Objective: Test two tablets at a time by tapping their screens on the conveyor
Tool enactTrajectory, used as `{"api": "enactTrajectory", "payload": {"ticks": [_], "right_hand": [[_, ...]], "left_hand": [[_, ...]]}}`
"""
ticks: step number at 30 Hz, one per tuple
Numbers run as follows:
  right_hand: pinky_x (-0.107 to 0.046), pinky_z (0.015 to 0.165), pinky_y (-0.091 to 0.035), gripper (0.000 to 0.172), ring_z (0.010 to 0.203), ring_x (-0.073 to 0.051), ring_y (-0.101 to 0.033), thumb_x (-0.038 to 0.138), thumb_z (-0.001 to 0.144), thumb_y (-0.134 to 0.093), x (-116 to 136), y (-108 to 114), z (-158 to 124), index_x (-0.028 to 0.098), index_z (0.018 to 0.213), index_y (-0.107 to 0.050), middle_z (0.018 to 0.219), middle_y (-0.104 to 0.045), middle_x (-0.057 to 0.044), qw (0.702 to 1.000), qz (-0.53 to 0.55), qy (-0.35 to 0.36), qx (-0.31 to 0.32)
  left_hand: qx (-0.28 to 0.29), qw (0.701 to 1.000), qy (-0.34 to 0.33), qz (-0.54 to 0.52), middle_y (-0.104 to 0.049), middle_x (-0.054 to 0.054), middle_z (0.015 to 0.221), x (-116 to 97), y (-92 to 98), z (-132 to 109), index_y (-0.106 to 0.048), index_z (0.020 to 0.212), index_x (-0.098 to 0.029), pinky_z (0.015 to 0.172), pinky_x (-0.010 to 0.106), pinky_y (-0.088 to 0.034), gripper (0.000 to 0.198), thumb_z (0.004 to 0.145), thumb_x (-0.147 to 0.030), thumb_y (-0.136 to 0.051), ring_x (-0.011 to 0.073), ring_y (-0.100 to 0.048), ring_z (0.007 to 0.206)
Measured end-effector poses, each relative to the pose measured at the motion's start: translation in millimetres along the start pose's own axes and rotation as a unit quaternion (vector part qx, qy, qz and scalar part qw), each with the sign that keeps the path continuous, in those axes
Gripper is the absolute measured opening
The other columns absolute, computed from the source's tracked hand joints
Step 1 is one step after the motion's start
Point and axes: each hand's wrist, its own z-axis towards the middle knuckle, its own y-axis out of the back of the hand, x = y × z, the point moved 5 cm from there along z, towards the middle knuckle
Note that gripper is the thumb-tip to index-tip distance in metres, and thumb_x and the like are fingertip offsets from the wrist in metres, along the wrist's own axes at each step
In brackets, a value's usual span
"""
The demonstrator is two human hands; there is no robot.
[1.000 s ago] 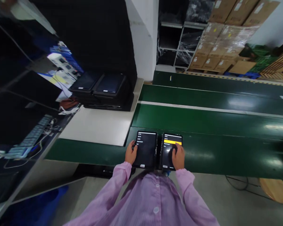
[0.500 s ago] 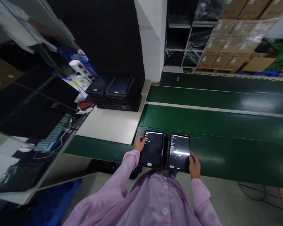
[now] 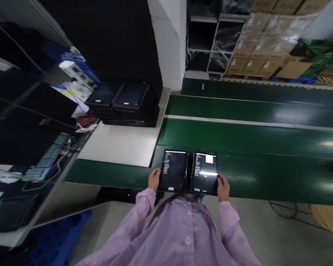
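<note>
Two black tablets lie side by side at the near edge of a green belt [image 3: 238,140]. The left tablet [image 3: 173,170] shows small white text on a dark screen. The right tablet [image 3: 205,173] shows text and a white square at its top right. My left hand [image 3: 154,179] grips the left tablet's lower left edge, fingers curled. My right hand [image 3: 223,187] holds the right tablet's lower right corner. Both arms are in pink sleeves.
A stack of black tablets [image 3: 122,101] stands at the back of a white board [image 3: 119,142] to the left. A keyboard [image 3: 46,157] and cables lie on the left bench. Cardboard boxes [image 3: 255,51] and shelving are behind the belts. A wooden stool [image 3: 326,218] stands at the right.
My left hand slid from the left tablet's upper edge down to its lower left edge. The right screen now shows a white square. My right hand stays at the lower right corner.
</note>
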Motion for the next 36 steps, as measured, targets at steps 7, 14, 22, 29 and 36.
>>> {"api": "enactTrajectory", "payload": {"ticks": [7,14,22,29,36], "right_hand": [[-0.047,0.103,-0.049,0.062,0.11,-0.032,-0.067,0.058,0.075,-0.058,-4,0,1,0.014,0.115,-0.073,0.117,-0.075,-0.017,1.0,-0.013,0.001,-0.001],[-0.044,0.099,-0.051,0.076,0.11,-0.032,-0.066,0.064,0.066,-0.072,4,-7,-5,0.014,0.123,-0.068,0.122,-0.072,-0.017,0.999,-0.028,-0.032,0.02],[-0.045,0.102,-0.049,0.074,0.112,-0.032,-0.065,0.068,0.073,-0.066,6,-9,-6,0.015,0.123,-0.066,0.124,-0.07,-0.016,0.999,-0.04,-0.029,0.022],[-0.053,0.11,-0.042,0.064,0.124,-0.035,-0.058,0.062,0.087,-0.053,28,-12,-1,0.012,0.125,-0.063,0.13,-0.065,-0.022,0.979,-0.146,0.138,-0.016],[-0.054,0.11,-0.042,0.051,0.128,-0.032,-0.056,0.047,0.099,-0.045,76,-54,-7,0.014,0.137,-0.055,0.135,-0.064,-0.019,0.93,-0.22,0.294,0.031]], "left_hand": [[0.001,0.999,0.026,-0.02,-0.078,0.012,0.11,-3,-1.8,-7,-0.076,0.104,-0.016,0.102,0.044,-0.052,0.048,0.084,-0.057,-0.06,0.0286,-0.07,0.108],[0.008,0.999,0.025,-0.019,-0.077,0.012,0.11,-7,-2.2,-12,-0.074,0.108,-0.016,0.097,0.041,-0.054,0.05,0.086,-0.058,-0.06,0.0268,-0.07,0.105],[0.005,0.999,0.0,0.044,-0.074,0.009,0.095,-17,-10.5,-11,-0.068,0.1,-0.017,0.089,0.041,-0.053,0.05,0.073,-0.059,-0.077,0.0255,-0.069,0.089],[0.014,0.994,-0.025,0.104,-0.072,0.012,0.109,-32,-15.9,7,-0.067,0.116,-0.019,0.097,0.043,-0.05,0.044,0.088,-0.053,-0.065,0.027,-0.067,0.1],[0.056,0.978,-0.15,0.136,-0.066,0.013,0.123,-66,-27.5,31,-0.058,0.142,-0.02,0.104,0.045,-0.047,0.051,0.094,-0.039,-0.056,0.0264,-0.063,0.109]]}}
